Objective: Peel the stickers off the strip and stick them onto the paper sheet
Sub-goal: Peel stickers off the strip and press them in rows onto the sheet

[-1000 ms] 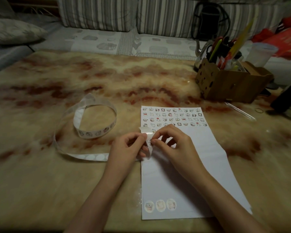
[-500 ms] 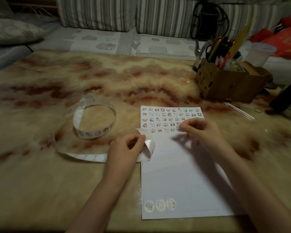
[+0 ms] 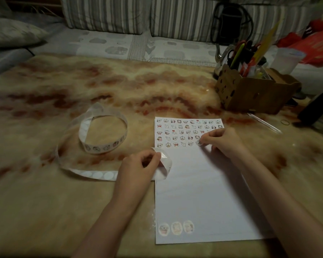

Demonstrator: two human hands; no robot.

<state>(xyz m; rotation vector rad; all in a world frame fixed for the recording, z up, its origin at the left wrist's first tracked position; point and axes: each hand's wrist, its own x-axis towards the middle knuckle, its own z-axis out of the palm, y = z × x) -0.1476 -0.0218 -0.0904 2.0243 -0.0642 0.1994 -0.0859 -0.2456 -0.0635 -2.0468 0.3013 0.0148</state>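
A white paper sheet (image 3: 203,192) lies on the table, with several rows of small stickers across its top and three larger round ones near its bottom left. My right hand (image 3: 222,140) pinches a small round sticker (image 3: 199,142) down at the end of the lowest row. My left hand (image 3: 138,168) pinches the curled end of the long sticker strip (image 3: 104,146), which loops away to the left over the table.
A brown cardboard box (image 3: 250,92) full of pens and scissors stands at the back right, with a clear pen (image 3: 263,122) and a rubber band (image 3: 285,122) near it. A dark object (image 3: 315,107) sits at the right edge. Striped cushions (image 3: 110,13) lie behind the table.
My right hand left the strip end with a peeled sticker and moved up and right onto the sheet's sticker rows. My left hand stayed holding the strip.
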